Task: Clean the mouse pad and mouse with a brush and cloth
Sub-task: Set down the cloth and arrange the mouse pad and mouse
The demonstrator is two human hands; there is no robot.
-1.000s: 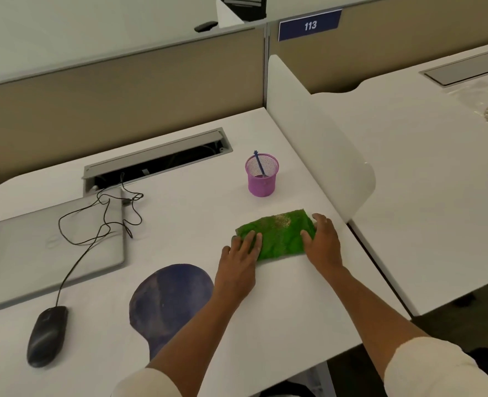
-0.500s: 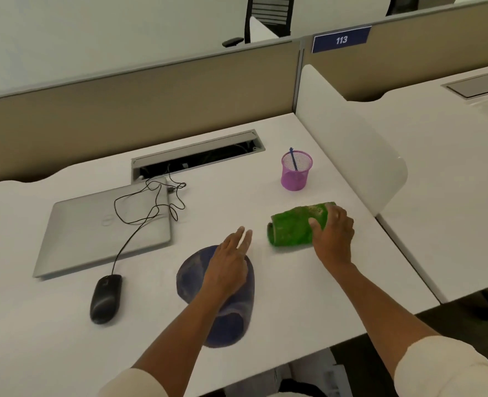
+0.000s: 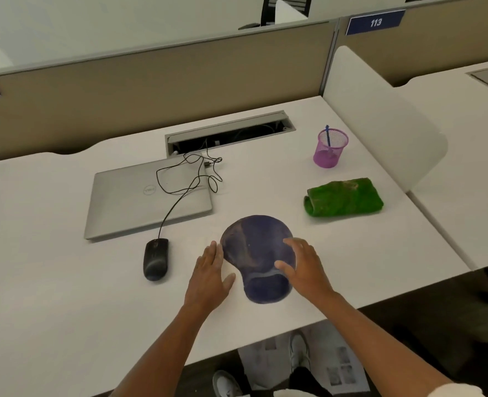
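Mouse pad, dark blue with a raised wrist rest, lies near the front edge of a white worktop in a partitioned office cubicle with beige dividers. The left hand lies flat on the worktop with straight fingers, just beside the pad's left edge. The right hand rests on the pad's right side, fingers loosely spread, gripping nothing. A black wired mouse sits left of the hands, before a closed silver laptop. A folded green cloth lies toward the right edge, with a brush standing in a purple mesh cup behind it.
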